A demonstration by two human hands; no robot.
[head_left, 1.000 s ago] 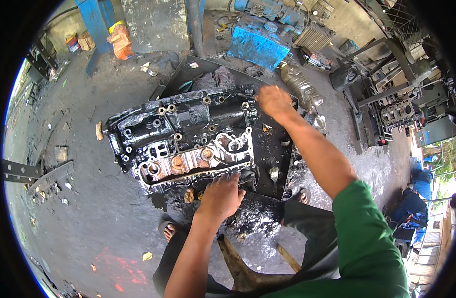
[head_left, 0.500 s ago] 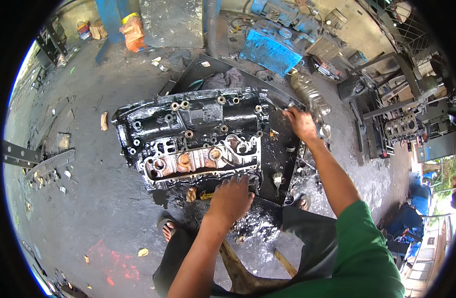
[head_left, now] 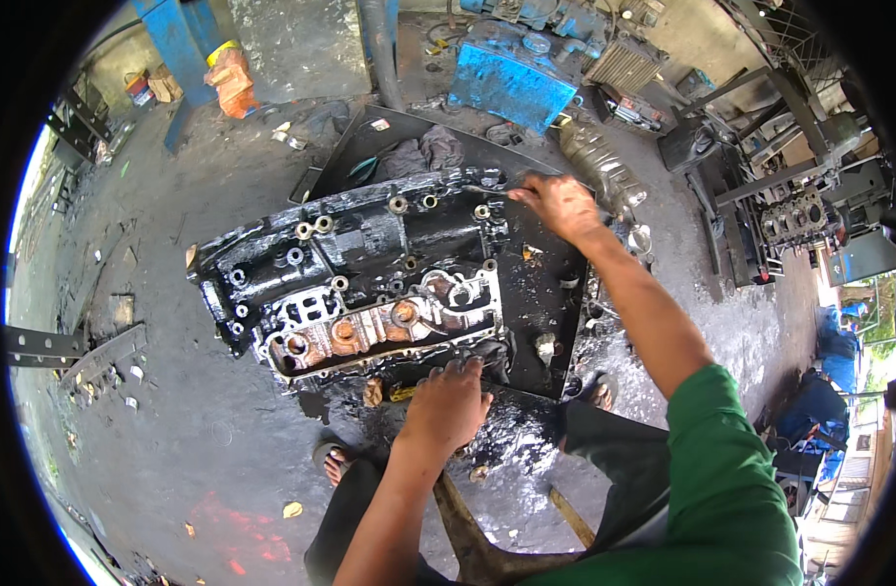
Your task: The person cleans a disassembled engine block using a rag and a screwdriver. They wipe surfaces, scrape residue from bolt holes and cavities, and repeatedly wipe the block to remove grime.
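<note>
A greasy black engine block [head_left: 355,234] lies across a dark metal tray [head_left: 550,322], with a pale cylinder-head-like face [head_left: 370,332] on its near side. At the block's far right corner, my right hand [head_left: 565,207] is closed on a thin metal tool [head_left: 489,189]; its tip lies over the corner's edge, and its exact kind is hard to make out. My left hand [head_left: 448,402] is at the near edge, fingers curled against a dark rag [head_left: 497,354], partly hidden beneath them. A yellow-handled thing [head_left: 402,394] sticks out beside that hand.
A brush-like tool [head_left: 544,347] lies on the tray's right part, and a grey cloth [head_left: 423,156] at its far side. Beyond stand a blue machine [head_left: 511,78] and a plastic bottle [head_left: 599,161]. A wooden stool [head_left: 497,562] is between my legs.
My right hand has moved left and slightly up with the tool, onto the block's far right corner. My left hand stays at the near edge. The whole view has shifted a little.
</note>
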